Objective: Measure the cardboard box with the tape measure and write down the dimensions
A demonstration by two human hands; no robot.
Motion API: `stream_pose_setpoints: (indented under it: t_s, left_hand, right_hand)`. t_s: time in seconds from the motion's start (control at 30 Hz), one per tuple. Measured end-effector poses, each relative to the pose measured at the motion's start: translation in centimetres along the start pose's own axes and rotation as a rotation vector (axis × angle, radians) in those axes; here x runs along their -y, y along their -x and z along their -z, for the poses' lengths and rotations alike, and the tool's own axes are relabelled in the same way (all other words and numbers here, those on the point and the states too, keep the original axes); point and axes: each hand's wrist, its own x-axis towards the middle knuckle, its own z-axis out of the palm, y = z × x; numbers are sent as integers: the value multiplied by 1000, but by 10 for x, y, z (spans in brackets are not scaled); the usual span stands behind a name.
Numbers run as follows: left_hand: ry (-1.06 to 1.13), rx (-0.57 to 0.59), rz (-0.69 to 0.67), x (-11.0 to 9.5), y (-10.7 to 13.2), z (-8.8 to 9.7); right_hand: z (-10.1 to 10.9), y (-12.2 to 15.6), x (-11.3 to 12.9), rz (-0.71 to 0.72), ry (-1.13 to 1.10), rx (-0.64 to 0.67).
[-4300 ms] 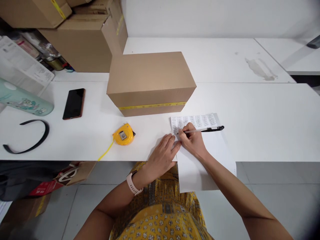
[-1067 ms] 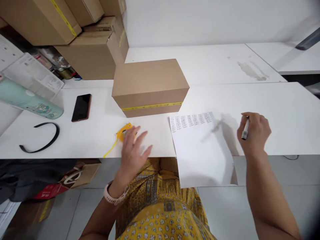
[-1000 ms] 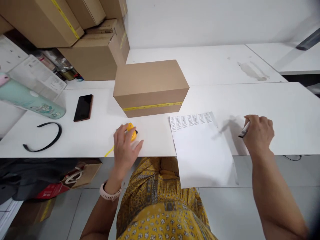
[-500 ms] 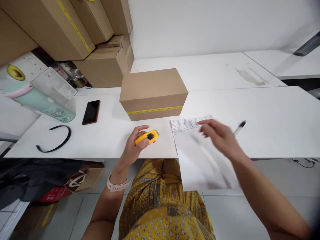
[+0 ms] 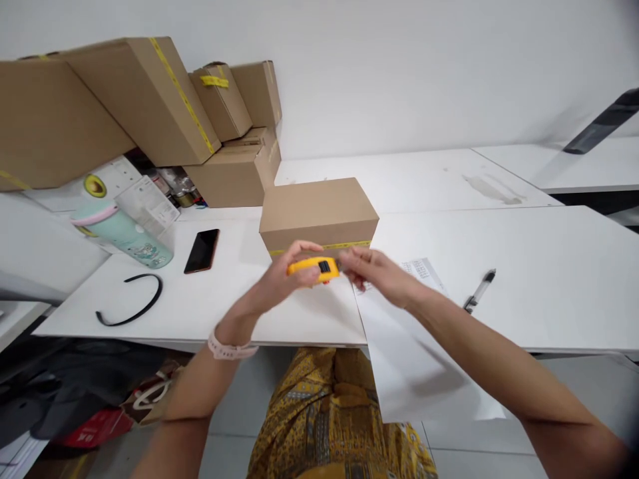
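Note:
My left hand [image 5: 282, 279] grips a yellow tape measure [image 5: 313, 267] and holds it above the white table [image 5: 524, 266], just in front of a brown cardboard box [image 5: 318, 211] with yellow tape. My right hand [image 5: 372, 271] pinches at the tape measure's right end, where the tape comes out; the tape tip itself is too small to make out. Under my right forearm lies a sheet of paper [image 5: 424, 366] with handwritten rows, hanging over the table's front edge. A pen [image 5: 479, 291] lies on the table to the right of the sheet.
A black phone [image 5: 202, 250], a mint-green bottle [image 5: 122, 229] and a black curved band [image 5: 130, 307] lie at the left. Stacked cardboard boxes [image 5: 150, 100] stand at the back left. Bags sit on the floor under the table's left side.
My right hand put the pen down on the table and came over to the tape measure. My left hand left the paper, picked the tape measure up and raised it. The view tilted upward.

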Motion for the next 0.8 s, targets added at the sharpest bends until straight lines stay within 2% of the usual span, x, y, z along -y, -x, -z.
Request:
stream_pose_setpoints:
  t_s: [0.07,0.13,0.17,0.23,0.3,0.4,0.53,0.67,0.8]
  left_hand:
    - [3,-70,-8,-17,-16,28]
    - [-37,-145,-37,-33,-32,65]
    - [-51,-146,-20,-39,-40,85]
    - [-83,-157,32,-47,-53,123]
    - [-113,-173,113,-48,-62,156]
    - [-138,-229,212,-43,-68,191]
    - [-120,-286,276,-34,-70,217]
    - [-79,-309,283,-28,-71,227]
    - [-58,-267,254,-23,-80,223]
  right_hand:
    - [31,-23,16,66,-36,-107]
    - [71,-48,26,129,-61,-256]
    - [92,-60,28,138,-78,-299]
    - [126,-81,24,114,-119,-346]
    - [145,-96,13,45,-165,-389]
    - [147,-111,-8,-49,-150,-415]
    - [128,-124,-23,-73,-43,-399]
    - [117,-128,-20,-74,105,-403]
    - [111,-126,-12,-129,297,-349]
